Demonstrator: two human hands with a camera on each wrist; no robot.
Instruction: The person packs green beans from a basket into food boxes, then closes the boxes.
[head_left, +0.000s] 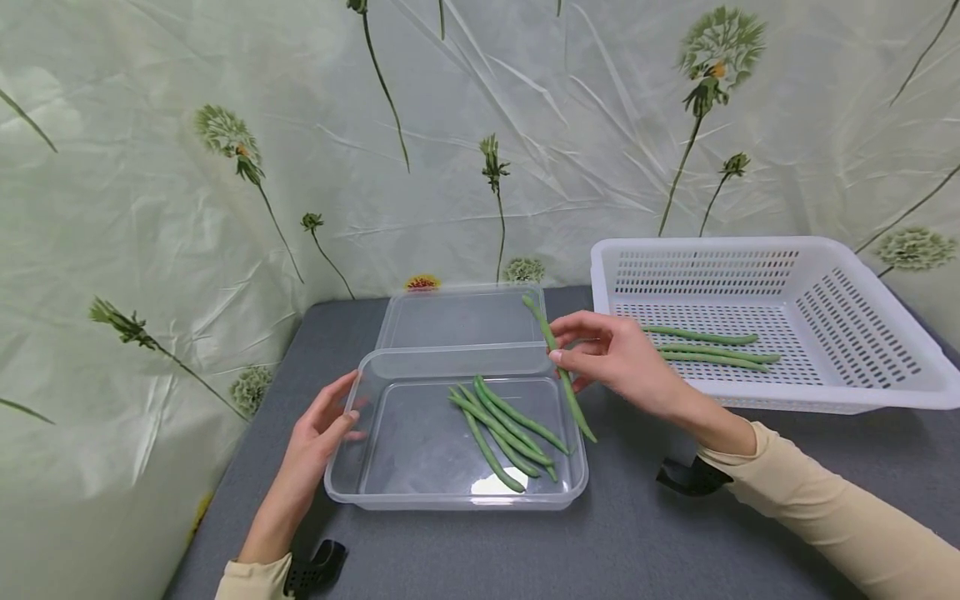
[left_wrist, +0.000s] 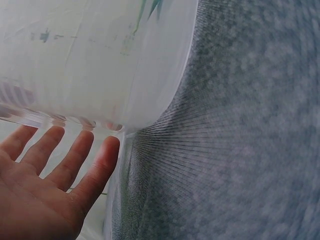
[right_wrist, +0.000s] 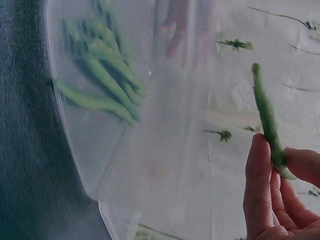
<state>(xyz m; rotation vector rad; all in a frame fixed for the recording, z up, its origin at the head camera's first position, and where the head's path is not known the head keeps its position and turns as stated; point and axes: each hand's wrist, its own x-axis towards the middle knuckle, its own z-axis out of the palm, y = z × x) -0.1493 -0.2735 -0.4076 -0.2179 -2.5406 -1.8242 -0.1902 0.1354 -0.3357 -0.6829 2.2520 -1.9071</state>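
Observation:
My right hand (head_left: 633, 362) pinches a green bean (head_left: 575, 406) between thumb and fingers, over the right rim of a clear plastic container (head_left: 450, 502). In the right wrist view, the held green bean (right_wrist: 265, 112) points up from the fingertips. Several green beans (head_left: 513, 419) lie together in the container's right half. At the container's left side is my left hand (head_left: 309, 442). The left wrist view shows the left hand (left_wrist: 55, 185) with fingers extended and their tips against the container wall; the thumb is out of that view.
A white perforated basket (head_left: 847, 398) at the right holds a few green beans (head_left: 712, 356). Behind the container lies a clear plastic lid (head_left: 457, 321). A dandelion-printed sheet (head_left: 450, 167) rises behind the grey cloth-covered table (head_left: 480, 554).

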